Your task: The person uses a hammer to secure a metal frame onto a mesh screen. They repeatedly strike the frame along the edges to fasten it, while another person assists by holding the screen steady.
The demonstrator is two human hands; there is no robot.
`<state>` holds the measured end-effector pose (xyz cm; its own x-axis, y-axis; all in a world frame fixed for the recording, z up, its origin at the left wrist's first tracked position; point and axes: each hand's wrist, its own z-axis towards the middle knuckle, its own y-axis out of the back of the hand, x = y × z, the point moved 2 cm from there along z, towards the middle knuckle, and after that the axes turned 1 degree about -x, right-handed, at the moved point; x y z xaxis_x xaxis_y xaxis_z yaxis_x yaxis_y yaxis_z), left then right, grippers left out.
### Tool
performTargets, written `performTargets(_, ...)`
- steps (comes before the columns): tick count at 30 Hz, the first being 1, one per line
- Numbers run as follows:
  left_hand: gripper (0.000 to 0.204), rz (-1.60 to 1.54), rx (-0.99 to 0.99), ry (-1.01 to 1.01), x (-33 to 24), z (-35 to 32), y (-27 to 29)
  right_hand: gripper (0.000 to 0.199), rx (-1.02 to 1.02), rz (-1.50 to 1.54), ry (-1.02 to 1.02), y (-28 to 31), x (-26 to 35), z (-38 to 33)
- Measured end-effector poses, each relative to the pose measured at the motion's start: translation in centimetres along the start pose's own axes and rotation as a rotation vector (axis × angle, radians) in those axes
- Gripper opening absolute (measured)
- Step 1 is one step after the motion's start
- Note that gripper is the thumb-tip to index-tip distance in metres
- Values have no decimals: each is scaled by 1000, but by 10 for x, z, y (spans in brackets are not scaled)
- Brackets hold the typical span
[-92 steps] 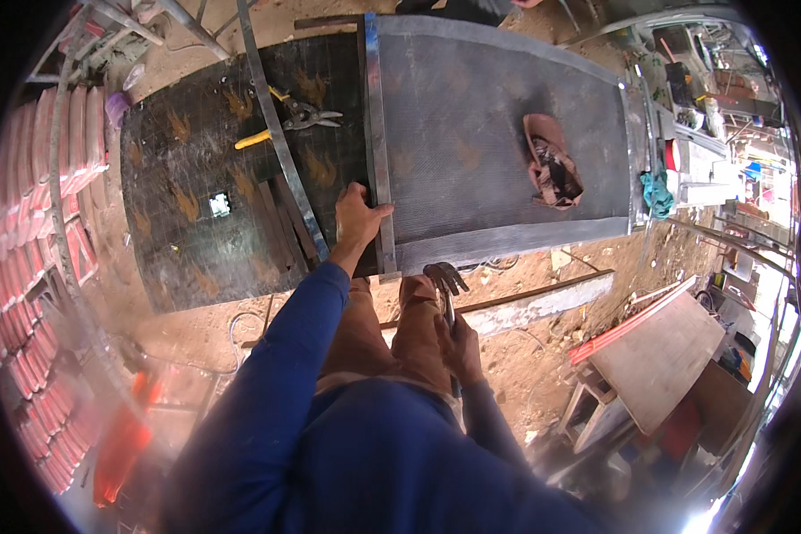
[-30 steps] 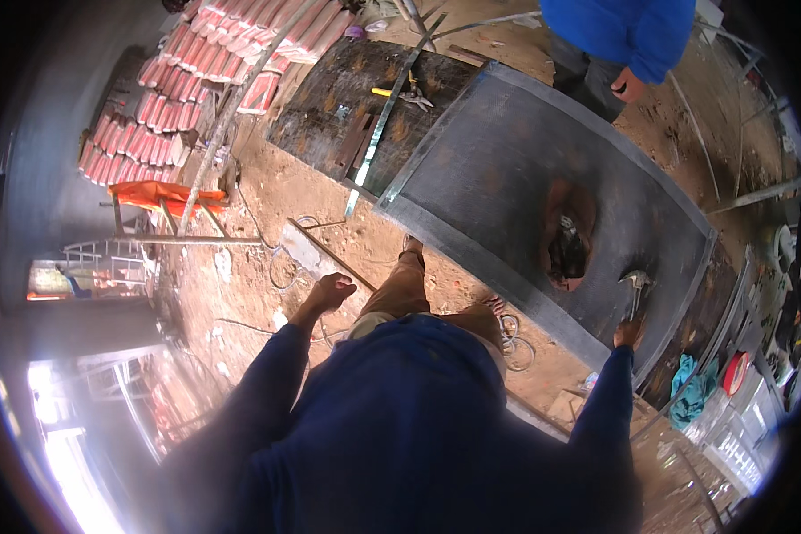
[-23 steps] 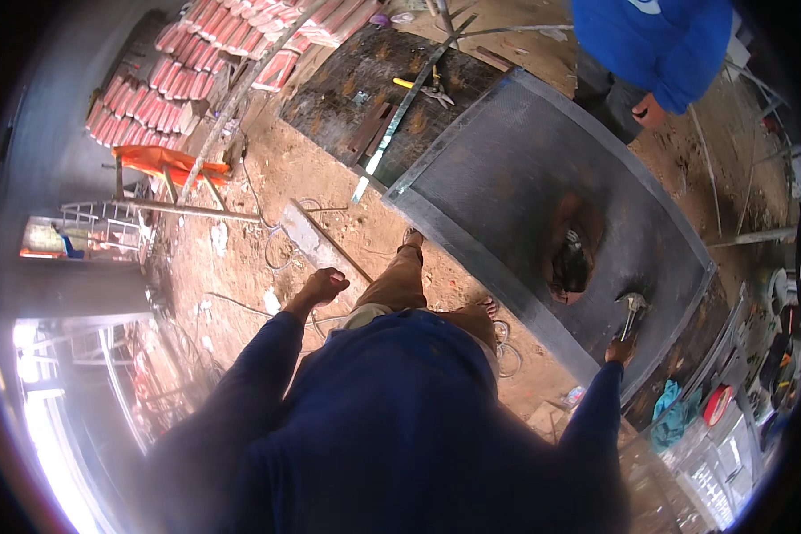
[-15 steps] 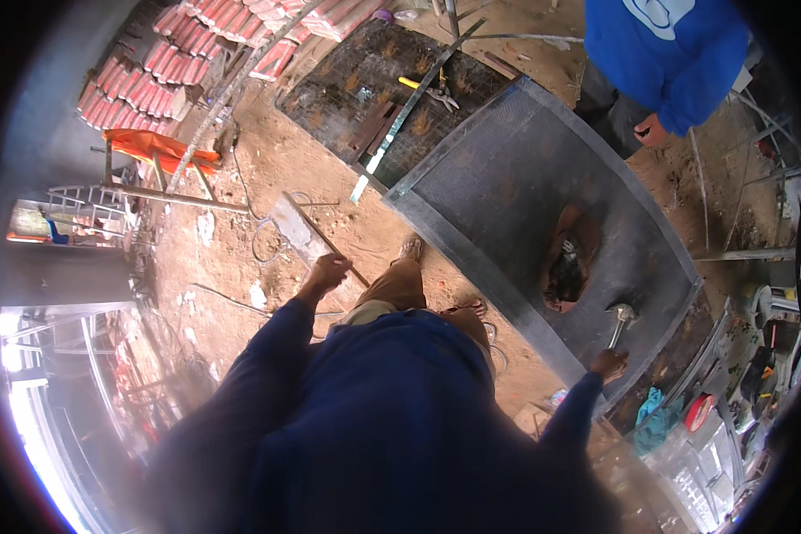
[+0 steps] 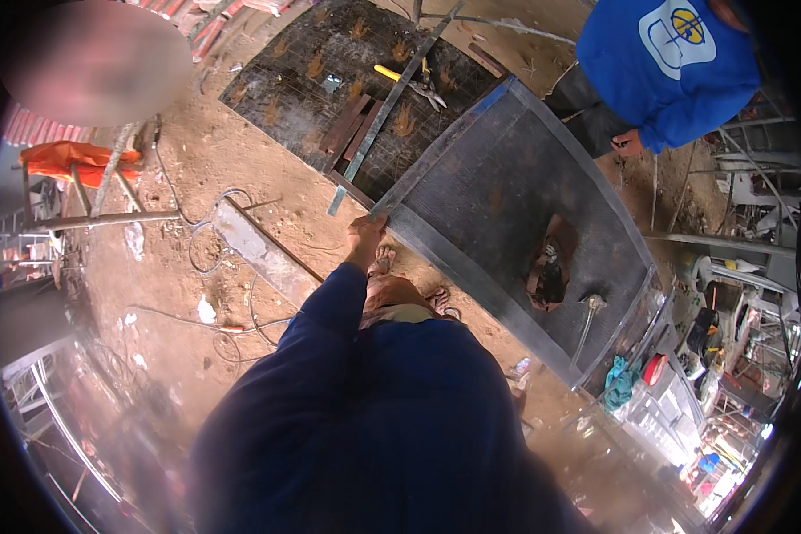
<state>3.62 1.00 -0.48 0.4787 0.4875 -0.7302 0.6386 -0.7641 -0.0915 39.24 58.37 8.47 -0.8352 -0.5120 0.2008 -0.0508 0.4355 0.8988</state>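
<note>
right hand: hidden, not seen | co-worker in blue top [image 5: 663, 67] at 1 o'clock: cut by rim | shelf clutter [image 5: 730, 356] at 4 o'clock: too small to tell

The left hand [image 5: 365, 238] grips the corner of a matt, dark grey metal sheet [image 5: 516, 205] with a dull steel frame. Beyond the grip lies a rusty wire mesh panel [image 5: 329, 80]; below it, rough sandy ground [image 5: 240, 178].

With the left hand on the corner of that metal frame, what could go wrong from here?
The left hand grips the bare corner of the metal frame, so an edge might cut or pinch the fingers. Sandalled feet stand right beside it; a slip could land on toes. The hammer lying loose on the panel could slide off if it tilts.
</note>
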Motion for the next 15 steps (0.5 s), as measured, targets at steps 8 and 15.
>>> performTargets(8,38,32,-93,-7,-26,-10,-14,46,-97,102,-29,31,32,-57)
performTargets(15,31,-63,200,1,43,29,-11,34,-307,228,388,20,-37,-58)
